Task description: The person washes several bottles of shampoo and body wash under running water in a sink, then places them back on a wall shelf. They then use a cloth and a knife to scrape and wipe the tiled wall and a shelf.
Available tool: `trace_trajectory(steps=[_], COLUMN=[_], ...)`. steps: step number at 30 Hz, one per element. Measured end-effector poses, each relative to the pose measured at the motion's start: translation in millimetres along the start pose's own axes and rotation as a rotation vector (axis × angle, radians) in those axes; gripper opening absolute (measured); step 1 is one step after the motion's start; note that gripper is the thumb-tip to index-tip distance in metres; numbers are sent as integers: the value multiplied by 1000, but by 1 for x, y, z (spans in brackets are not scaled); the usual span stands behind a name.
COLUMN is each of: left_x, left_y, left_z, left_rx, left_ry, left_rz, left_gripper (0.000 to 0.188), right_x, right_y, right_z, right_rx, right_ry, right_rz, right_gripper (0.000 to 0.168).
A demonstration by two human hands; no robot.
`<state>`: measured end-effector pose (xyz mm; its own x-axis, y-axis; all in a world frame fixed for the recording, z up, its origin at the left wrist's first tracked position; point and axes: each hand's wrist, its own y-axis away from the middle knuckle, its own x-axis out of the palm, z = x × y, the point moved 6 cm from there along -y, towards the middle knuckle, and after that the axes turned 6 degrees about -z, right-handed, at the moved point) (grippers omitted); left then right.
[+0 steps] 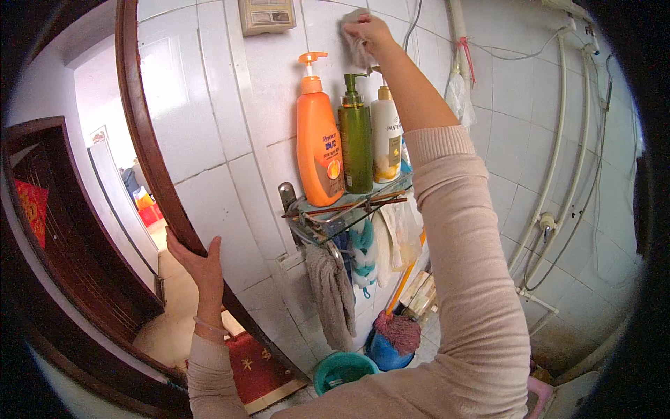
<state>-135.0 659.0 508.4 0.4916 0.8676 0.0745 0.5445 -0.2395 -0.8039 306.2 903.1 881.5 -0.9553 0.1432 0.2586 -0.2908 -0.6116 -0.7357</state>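
High on the white tiled wall [324,31], my right hand [372,32] grips a greyish cloth [357,44] and presses it to the tiles. Below that arm, a glass shelf [356,209] carries an orange Rejoice pump bottle [319,146], a green pump bottle [356,141] and a white Pantene pump bottle [386,136]. The Pantene bottle is partly hidden by my right forearm. On the left, my left hand [199,262] rests around the edge of the dark wooden door frame [157,152], thumb apart from the fingers.
A grey towel [331,293] and a teal-white bath scrubber [363,251] hang under the shelf. On the floor stand a green basin [343,366] and a blue bucket [384,351] with a mop head [400,332]. A switch box [268,17] is mounted above; pipes [560,157] run down the right wall.
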Motion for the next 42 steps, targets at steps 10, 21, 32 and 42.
trace_trajectory(steps=[10, 21, 32, 42], left_x=[0, 0, 0, -3], left_y=[-1, -1, 0, -3], left_z=[5, 3, -1, -3], left_rx=[71, 135, 89, 121], left_ry=[-68, -105, -100, -84], left_rz=[-4, -4, -1, 15], left_gripper=[103, 100, 98, 102], right_x=[2, 34, 24, 60], right_y=[8, 29, 45, -15], right_z=[3, 18, -5, 37], right_rx=[-651, -667, -642, -470], right_ry=[1122, 804, 1321, 240], right_rz=[412, 594, 797, 528], right_gripper=[25, 31, 21, 25])
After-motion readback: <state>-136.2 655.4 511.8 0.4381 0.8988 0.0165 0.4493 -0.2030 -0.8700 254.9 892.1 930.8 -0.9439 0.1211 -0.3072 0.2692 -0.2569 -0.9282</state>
